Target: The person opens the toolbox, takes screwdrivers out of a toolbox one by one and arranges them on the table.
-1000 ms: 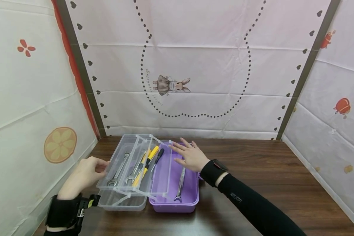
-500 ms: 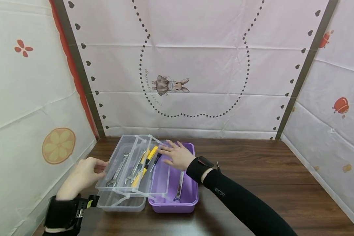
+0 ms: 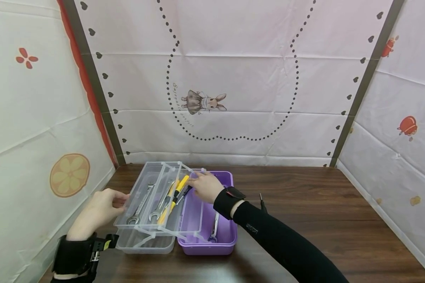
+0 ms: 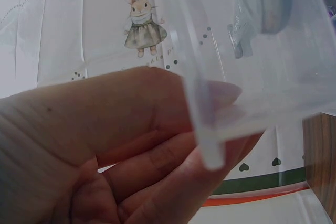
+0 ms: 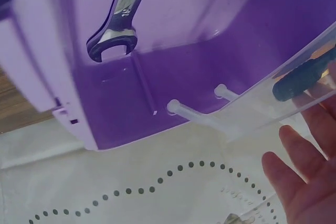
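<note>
My left hand (image 3: 100, 208) pinches the left edge of a clear plastic tray (image 3: 127, 226) between thumb and fingers. Inside that tray lie wrenches (image 3: 136, 216) and yellow-and-black screwdrivers (image 3: 182, 184). My right hand (image 3: 206, 186) reaches over its right side, with the fingertips pinching the handle of a black screwdriver (image 3: 187, 191); in the right wrist view the dark handle (image 5: 302, 80) shows through the tray wall, its end partly covered by fingers. The other fingers stay extended outside the wall. Another wrench (image 5: 122, 19) lies in the purple box (image 3: 210, 248) beneath.
White link arms (image 5: 194, 115) join the tray to the purple box. A lower clear compartment (image 3: 146, 245) sits below the tray at left. Brown wooden tabletop (image 3: 304, 220) extends to the right, and printed white cloth walls (image 3: 241, 86) enclose the back and sides.
My right hand has moved left and slightly down from above the purple box to the tray. The black screwdriver has tilted and shifted a little. My left hand keeps its hold.
</note>
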`<state>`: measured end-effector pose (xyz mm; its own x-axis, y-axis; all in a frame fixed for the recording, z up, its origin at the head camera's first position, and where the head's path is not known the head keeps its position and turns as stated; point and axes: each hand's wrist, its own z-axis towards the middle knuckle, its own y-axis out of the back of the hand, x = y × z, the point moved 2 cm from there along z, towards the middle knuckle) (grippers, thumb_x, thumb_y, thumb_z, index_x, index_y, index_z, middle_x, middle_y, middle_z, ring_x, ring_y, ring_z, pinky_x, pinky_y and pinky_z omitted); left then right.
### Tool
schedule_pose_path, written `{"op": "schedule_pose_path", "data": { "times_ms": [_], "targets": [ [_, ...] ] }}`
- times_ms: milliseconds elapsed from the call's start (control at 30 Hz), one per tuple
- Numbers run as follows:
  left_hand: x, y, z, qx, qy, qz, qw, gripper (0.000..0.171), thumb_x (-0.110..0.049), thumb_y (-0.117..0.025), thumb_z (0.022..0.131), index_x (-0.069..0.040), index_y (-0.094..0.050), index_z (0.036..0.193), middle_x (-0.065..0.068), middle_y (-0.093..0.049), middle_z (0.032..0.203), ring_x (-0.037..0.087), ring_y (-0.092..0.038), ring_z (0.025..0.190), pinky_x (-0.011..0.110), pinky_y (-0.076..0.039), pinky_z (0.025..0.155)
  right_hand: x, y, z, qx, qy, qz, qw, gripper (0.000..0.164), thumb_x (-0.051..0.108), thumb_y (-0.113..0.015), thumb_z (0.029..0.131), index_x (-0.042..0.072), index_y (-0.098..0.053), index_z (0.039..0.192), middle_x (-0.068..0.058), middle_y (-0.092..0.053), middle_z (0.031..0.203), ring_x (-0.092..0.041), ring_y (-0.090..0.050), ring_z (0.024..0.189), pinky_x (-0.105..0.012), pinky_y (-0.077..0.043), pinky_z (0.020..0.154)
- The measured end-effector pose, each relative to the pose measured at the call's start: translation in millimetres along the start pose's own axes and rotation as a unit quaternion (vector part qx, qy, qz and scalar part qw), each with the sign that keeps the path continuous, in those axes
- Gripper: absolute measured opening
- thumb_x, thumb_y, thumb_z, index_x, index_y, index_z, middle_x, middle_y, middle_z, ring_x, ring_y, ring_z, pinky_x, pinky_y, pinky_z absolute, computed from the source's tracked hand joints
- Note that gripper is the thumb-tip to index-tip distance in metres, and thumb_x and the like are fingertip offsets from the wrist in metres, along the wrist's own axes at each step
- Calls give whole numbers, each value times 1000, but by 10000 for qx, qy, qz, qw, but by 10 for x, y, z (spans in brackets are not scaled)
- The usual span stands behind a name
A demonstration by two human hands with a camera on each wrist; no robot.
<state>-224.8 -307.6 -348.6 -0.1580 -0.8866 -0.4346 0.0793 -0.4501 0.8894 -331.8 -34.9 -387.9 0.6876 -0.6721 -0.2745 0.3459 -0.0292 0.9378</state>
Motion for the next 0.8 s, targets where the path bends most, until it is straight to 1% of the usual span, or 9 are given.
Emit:
{"op": "schedule_pose_path", "data": {
  "times_ms": [67, 133, 233, 267, 367, 533, 667, 800],
  "targets": [
    [5, 1, -3, -6, 0, 5, 10000, 28, 5, -71, 79, 13, -69, 106, 26, -73, 97, 31, -73, 81, 40, -59, 65, 24, 9, 20, -313, -10, -216, 9993, 31, 15, -63, 93, 27, -71, 121, 7, -73, 116, -15, -63, 121, -38, -49, 105],
    [9, 3, -6, -6, -10, 19, 10000, 28, 4, -71, 79, 13, -70, 106, 26, -73, 97, 31, -73, 81, 41, -59, 65, 48, 17, 28, -534, -21, -436, 9976, 28, 12, -64, 92, 30, -75, 111, 9, -76, 102, -11, -69, 104, -35, -54, 95],
    [7, 6, -12, -24, -49, 27, 10000, 28, 4, -71, 79, 12, -70, 105, 25, -73, 97, 31, -73, 81, 41, -59, 65, 84, 32, 24, -724, 30, -801, 9941, 23, 11, -66, 92, 30, -77, 98, 12, -76, 90, -6, -70, 81, -29, -58, 78],
    [5, 7, -14, -33, -67, 28, 10000, 28, 4, -71, 79, 12, -70, 105, 25, -73, 97, 31, -73, 80, 41, -59, 65, 96, 36, 21, -771, 75, -892, 9930, 21, 10, -67, 91, 29, -77, 96, 12, -76, 88, -6, -69, 78, -27, -57, 74],
    [0, 6, -17, -63, -103, 8, 9999, 27, 5, -71, 78, 12, -71, 105, 25, -73, 96, 30, -73, 80, 40, -58, 65, 126, 41, 12, -941, 246, -1126, 9889, 16, 11, -69, 90, 25, -76, 89, 12, -75, 85, -6, -67, 74, -24, -56, 69],
    [-6, 7, -19, -33, -105, -13, 9999, 27, 5, -71, 79, 13, -70, 105, 26, -73, 98, 31, -73, 80, 40, -59, 65, 140, 42, 0, -1113, 376, -1046, 9876, 14, 9, -69, 89, 22, -75, 85, 10, -74, 83, -6, -67, 74, -23, -56, 72],
    [-4, 12, -20, -4, -91, 25, 10000, 27, 5, -71, 79, 13, -70, 105, 27, -72, 99, 31, -73, 81, 41, -59, 66, 125, 59, -9, -1119, 431, -977, 9880, 15, 8, -68, 90, 21, -75, 87, 9, -74, 85, -7, -68, 76, -22, -57, 68],
    [0, 14, -17, 17, -83, 10, 10000, 27, 4, -71, 80, 12, -70, 106, 27, -72, 100, 31, -73, 81, 41, -59, 66, 88, 99, -21, -1067, 499, -1049, 9875, 15, 10, -67, 92, 22, -76, 93, 8, -75, 91, -7, -68, 82, -20, -57, 68]
  ]
}}
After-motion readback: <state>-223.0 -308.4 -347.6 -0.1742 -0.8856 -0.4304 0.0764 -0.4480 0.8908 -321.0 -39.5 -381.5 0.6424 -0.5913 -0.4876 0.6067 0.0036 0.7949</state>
